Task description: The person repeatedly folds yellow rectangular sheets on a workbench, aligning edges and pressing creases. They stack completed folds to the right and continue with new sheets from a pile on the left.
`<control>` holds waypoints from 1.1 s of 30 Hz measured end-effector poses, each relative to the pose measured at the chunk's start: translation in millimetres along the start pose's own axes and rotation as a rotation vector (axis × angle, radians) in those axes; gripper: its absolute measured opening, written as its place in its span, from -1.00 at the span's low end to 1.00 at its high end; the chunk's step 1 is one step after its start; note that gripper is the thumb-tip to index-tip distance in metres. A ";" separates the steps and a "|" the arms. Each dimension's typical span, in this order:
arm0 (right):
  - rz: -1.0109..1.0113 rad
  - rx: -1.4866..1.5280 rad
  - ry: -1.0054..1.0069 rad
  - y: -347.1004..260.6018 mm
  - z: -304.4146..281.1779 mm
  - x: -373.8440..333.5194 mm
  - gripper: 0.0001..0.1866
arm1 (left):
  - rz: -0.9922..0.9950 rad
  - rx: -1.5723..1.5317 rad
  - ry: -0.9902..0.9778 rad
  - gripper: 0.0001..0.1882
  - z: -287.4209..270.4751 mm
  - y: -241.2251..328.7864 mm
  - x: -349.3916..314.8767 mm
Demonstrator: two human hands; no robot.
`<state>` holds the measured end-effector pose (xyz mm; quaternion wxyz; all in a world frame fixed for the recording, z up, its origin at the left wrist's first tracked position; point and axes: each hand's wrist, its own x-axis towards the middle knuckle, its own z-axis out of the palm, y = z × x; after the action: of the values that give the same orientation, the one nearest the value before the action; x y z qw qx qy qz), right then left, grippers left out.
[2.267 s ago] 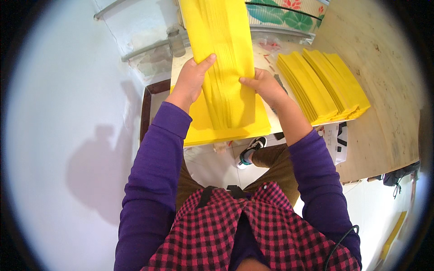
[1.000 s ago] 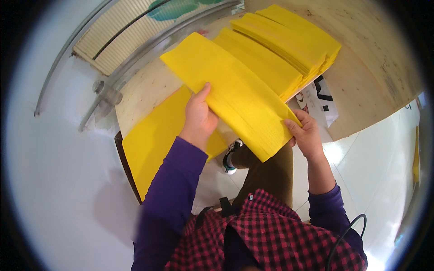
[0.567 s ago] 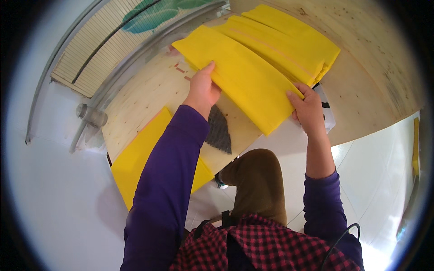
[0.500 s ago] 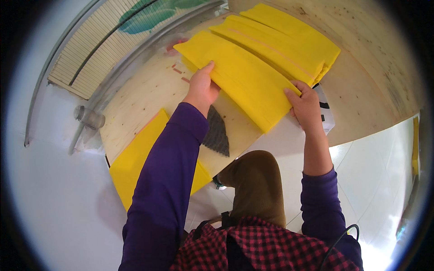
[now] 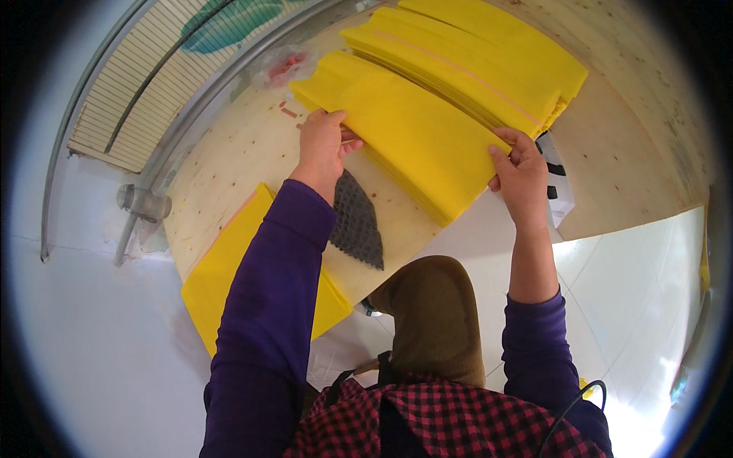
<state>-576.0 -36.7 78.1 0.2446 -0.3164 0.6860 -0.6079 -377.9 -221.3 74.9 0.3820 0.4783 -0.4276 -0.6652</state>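
Note:
A thick stack of yellow folded cloth-like sheets lies slanted across the wooden table in front of me. At its near left edge is my left hand, thumb and fingers apart, the fingertips against or just beside the edge. My right hand pinches the stack's right corner between thumb and fingers. Just beyond lies a second yellow pile with a thin pink line along it. Another yellow piece hangs over the table's near left edge, partly hidden by my left forearm.
A dark grey textured pad lies on the wooden tabletop beside my left wrist. Crumpled clear plastic with red sits at the far left. A white box shows under the table's right part. My knee is below the near edge.
The front sheets have come down onto a thick, even stack. My left hand has slid left and its thumb no longer lies over the sheets. My right hand stays at the corner.

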 end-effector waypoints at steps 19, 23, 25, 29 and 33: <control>-0.123 -0.029 0.144 30.4 -15.7 -8.8 -0.82 | 0.164 0.216 0.289 -0.40 -3.1 -7.1 6.6; -0.218 -0.050 0.210 43.7 -21.8 -25.0 -0.79 | 0.137 0.124 0.188 -0.14 -6.3 -11.0 -6.4; -0.289 0.002 0.212 49.6 -20.4 -36.5 -0.75 | 0.157 0.125 0.184 -0.18 -6.2 -8.5 -13.3; -0.344 0.084 0.127 57.0 -17.9 -62.4 -0.75 | 0.176 0.110 0.162 -0.21 -17.3 1.6 -39.6; -0.276 0.077 -0.060 53.4 -7.8 -97.1 -0.88 | 0.326 0.000 0.189 -0.36 -45.5 2.6 -84.5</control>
<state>-522.8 42.8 21.6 0.1909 -0.4162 0.6046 -0.6518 -312.6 -153.9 95.4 0.5233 0.4632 -0.4616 -0.5465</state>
